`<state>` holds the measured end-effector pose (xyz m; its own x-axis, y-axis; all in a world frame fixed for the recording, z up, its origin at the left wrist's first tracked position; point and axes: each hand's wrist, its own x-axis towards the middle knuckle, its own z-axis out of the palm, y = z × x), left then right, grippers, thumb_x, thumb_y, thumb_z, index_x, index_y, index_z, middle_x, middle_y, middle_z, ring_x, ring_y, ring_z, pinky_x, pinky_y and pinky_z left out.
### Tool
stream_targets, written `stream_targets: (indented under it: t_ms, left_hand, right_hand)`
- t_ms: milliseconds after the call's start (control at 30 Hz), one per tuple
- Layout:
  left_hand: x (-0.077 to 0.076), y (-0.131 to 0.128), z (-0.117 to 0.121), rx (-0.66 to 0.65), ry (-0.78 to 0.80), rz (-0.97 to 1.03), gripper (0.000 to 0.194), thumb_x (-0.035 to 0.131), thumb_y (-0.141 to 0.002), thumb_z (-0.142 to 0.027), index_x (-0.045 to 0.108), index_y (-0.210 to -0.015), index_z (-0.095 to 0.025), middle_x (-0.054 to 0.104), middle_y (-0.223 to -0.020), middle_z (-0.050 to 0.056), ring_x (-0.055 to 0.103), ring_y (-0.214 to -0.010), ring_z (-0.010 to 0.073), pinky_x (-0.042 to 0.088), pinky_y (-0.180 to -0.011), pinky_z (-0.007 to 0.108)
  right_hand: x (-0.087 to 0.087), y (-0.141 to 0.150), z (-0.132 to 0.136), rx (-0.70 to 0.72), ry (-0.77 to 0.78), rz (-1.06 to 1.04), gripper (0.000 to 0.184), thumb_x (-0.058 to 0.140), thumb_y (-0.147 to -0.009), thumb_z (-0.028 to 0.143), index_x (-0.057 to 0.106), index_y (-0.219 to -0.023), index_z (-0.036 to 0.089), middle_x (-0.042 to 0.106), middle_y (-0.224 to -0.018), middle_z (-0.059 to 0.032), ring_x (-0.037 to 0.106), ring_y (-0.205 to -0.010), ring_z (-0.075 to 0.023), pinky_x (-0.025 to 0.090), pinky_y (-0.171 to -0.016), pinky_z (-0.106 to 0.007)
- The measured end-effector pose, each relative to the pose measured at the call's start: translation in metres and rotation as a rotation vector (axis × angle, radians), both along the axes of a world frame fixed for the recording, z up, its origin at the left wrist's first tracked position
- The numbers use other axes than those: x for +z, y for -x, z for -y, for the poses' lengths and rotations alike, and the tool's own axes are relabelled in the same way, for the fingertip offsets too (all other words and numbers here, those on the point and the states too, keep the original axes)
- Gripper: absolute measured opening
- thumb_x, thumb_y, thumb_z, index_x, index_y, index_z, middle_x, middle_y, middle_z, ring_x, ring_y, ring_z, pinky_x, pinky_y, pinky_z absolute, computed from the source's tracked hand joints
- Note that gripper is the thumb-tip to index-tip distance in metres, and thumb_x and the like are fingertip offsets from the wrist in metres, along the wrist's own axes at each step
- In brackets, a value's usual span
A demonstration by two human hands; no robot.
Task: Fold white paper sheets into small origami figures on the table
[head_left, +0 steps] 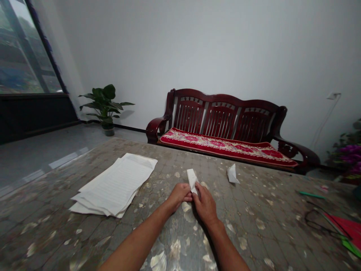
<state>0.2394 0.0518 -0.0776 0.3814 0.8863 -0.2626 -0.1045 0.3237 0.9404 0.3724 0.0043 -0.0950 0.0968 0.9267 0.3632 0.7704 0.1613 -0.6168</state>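
Observation:
Both hands meet over the middle of the table around a narrow folded piece of white paper (191, 176). My left hand (179, 194) is closed, its fingers pinching the paper's lower left edge. From the other side, my right hand (205, 203) grips the same paper between thumb and fingers. The paper's upper end sticks up past the fingers; its lower part is hidden by them. Right of my hands, a small folded paper piece (232, 174) stands on the table by itself. A stack of lined white sheets (115, 184) lies to the left.
The patterned tablecloth (245, 218) covers the table. Toward the right edge are a green pen (311, 194), black-framed glasses (318, 222) and red paper (342, 227). Beyond the table stands a wooden bench (220, 116) with a red cushion; a potted plant (105, 103) is at the left.

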Motion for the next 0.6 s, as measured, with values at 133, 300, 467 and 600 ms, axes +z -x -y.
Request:
stream_targets:
  t_ms: [133,300,467,600]
  left_hand:
    - [0.003,0.001,-0.003,0.018,0.042,-0.044,0.023,0.074,-0.062,-0.03,0.061,-0.067,-0.013,0.058,-0.057,-0.003,0.052,-0.049,0.0053,0.048,-0.056,0.018]
    - [0.003,-0.005,-0.011,0.141,0.033,-0.105,0.02,0.072,-0.064,-0.025,0.056,-0.065,-0.014,0.055,-0.053,-0.005,0.05,-0.047,0.0051,0.041,-0.048,0.014]
    - [0.007,-0.008,-0.009,0.16,0.044,-0.109,0.025,0.073,-0.064,-0.03,0.053,-0.067,-0.015,0.057,-0.055,-0.004,0.052,-0.048,0.0061,0.045,-0.051,0.017]
    - [0.01,-0.007,-0.001,0.146,0.008,-0.098,0.025,0.072,-0.063,-0.03,0.052,-0.067,-0.016,0.055,-0.056,-0.004,0.052,-0.05,0.0061,0.045,-0.052,0.017]
  right_hand:
    - [0.001,-0.001,0.0,-0.001,0.002,0.008,0.046,0.05,-0.087,0.029,0.056,-0.132,0.021,0.064,-0.122,-0.0083,0.057,-0.113,-0.0223,0.043,-0.098,-0.034]
    - [-0.003,-0.002,-0.002,0.015,-0.016,0.006,0.048,0.052,-0.086,0.03,0.055,-0.133,0.019,0.063,-0.124,-0.0096,0.056,-0.115,-0.023,0.042,-0.1,-0.035]
    - [-0.005,-0.003,-0.004,0.003,-0.042,-0.026,0.047,0.051,-0.088,0.031,0.055,-0.132,0.019,0.062,-0.125,-0.0103,0.055,-0.117,-0.0233,0.041,-0.101,-0.036]
    - [-0.002,-0.002,-0.003,-0.036,-0.03,-0.043,0.046,0.052,-0.089,0.036,0.055,-0.131,0.019,0.061,-0.126,-0.0108,0.055,-0.118,-0.0236,0.042,-0.1,-0.035]
